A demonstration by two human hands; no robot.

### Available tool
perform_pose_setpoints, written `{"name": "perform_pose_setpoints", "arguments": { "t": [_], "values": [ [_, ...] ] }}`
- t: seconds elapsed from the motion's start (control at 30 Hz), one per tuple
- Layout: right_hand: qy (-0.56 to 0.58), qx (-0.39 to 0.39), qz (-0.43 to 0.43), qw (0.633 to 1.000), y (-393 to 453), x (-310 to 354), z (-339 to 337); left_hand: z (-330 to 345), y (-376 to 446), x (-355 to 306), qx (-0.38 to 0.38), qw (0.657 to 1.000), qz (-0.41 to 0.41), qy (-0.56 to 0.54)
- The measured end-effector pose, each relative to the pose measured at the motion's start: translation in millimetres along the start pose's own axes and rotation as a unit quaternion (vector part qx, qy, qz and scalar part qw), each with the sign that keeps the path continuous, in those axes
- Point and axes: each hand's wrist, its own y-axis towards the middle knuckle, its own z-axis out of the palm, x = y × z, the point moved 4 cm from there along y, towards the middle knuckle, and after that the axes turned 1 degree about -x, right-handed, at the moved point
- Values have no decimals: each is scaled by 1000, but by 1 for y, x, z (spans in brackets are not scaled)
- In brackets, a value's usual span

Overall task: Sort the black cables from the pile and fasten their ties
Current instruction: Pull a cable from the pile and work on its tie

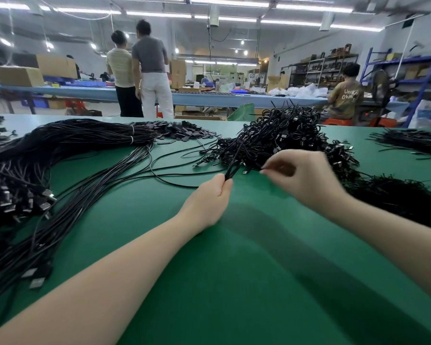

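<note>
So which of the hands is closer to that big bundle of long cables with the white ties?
The left. The left hand sits just right of the bundle; the right hand is farther right, by the tangled pile.

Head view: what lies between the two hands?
Mostly bare green mat between left hand and right hand; the cable pile's near edge sits just behind the gap.

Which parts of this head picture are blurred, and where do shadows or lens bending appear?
In the head view, the right hand is smeared by motion, the left hand sharper; soft arm shadows cross the green table; ceiling lights glare slightly; the wide lens bends the blue shelving at the right edge.
</note>
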Motion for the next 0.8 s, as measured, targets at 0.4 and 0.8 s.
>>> {"name": "perform_pose_setpoints", "arguments": {
  "t": [0.4, 0.8],
  "values": [
    [72, -91, -21, 993, -13, 23, 60, 9, 2, 1, 62, 991, 52, 107],
    [76, -111, -42, 990, -17, 33, 58, 7, -3, -4, 44, 985, 38, 160]
  ]
}}
